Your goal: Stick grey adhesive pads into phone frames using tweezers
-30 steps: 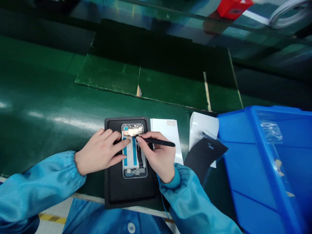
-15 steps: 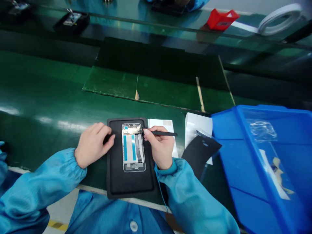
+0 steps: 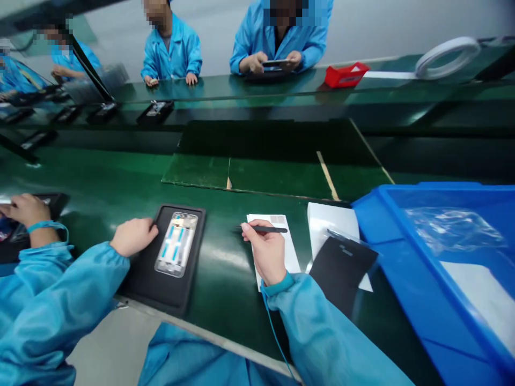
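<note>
Swung aside and turned a little, the black tray (image 3: pixel 153 284) now lies well to the left of the right grip (image 3: pixel 269 254), with bare counter (image 3: pixel 219 289) between it and the white papers (image 3: pixel 292 262) it sits just beside in the earlier frame. On the tray, to the right of the left grip (image 3: pixel 132 237), lies the opened phone body (image 3: pixel 176 244), slanted along with it. That puts the black tool (image 3: pixel 269 229) well apart from the phone body, whereas the earlier frame has its tip over the upper part; work inside looks paused. The right grip pinches the tool between thumb and fingers above the papers, tip pointing left. The left grip has its fingers curled at the tray's left rim; whether they clasp it or merely rest there, I cannot tell. Left of that grip, a co-worker's hand (image 3: pixel 30 209), not visible earlier, is at another tray. To the right of the right grip are a black sheet (image 3: pixel 341 273) and a blue bin (image 3: pixel 386 246); ahead of it lies a dark green panel (image 3: pixel 265 177). Farthest beyond both grips, the lifted view newly takes in seated co-workers in blue, one holding a flat object (image 3: pixel 274 63).
</note>
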Available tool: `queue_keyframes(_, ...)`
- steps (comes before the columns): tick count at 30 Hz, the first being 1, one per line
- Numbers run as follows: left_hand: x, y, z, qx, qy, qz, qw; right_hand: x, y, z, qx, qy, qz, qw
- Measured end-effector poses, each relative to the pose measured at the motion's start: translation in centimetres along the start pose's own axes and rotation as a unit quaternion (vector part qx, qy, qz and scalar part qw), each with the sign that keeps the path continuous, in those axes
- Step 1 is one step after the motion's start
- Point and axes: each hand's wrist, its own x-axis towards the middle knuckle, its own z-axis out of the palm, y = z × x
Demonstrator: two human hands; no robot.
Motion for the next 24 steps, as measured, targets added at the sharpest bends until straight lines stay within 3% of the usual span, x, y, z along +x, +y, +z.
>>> queue_keyframes(3,1.5,-4.3,-2.4,0.036,0.058,-0.093,0.993,0.0,0.2,0.2,0.006,-0.011,0.006,1.0)
queue_keyframes(5,1.9,-4.4,-3.6,0.049,0.155,-0.112,0.98,0.0,0.1,0.4,0.021,-0.009,0.003,1.0)
queue_keyframes(8,1.5,0.1,-3.8,0.003,0.252,-0.038,0.967,0.3,-1.2,0.5,0.051,0.011,-0.015,0.999)
queue_keyframes(10,0.9,5.3,-2.7,-0.063,0.247,0.106,0.961,0.8,-2.6,0.1,0.069,0.046,-0.033,0.996)
queue_keyframes(12,0.3,10.8,-1.2,-0.134,0.223,0.25,0.932,1.5,-4.2,-0.9,0.083,0.085,-0.049,0.992)
queue_keyframes(14,0.0,15.5,0.2,-0.183,0.223,0.325,0.901,2.4,-5.3,-2.1,0.088,0.112,-0.059,0.988)
queue_keyframes(16,0.3,18.9,1.1,-0.211,0.23,0.362,0.878,3.1,-5.9,-3.5,0.047,0.112,-0.088,0.989)
queue_keyframes(19,1.4,21.0,1.7,-0.21,0.24,0.401,0.859,3.4,-6.1,-5.2,-0.073,0.078,-0.168,0.98)
queue_keyframes(24,4.8,19.4,2.9,-0.182,0.261,0.459,0.829,1.8,-5.6,-6.4,-0.204,0.051,-0.283,0.936)
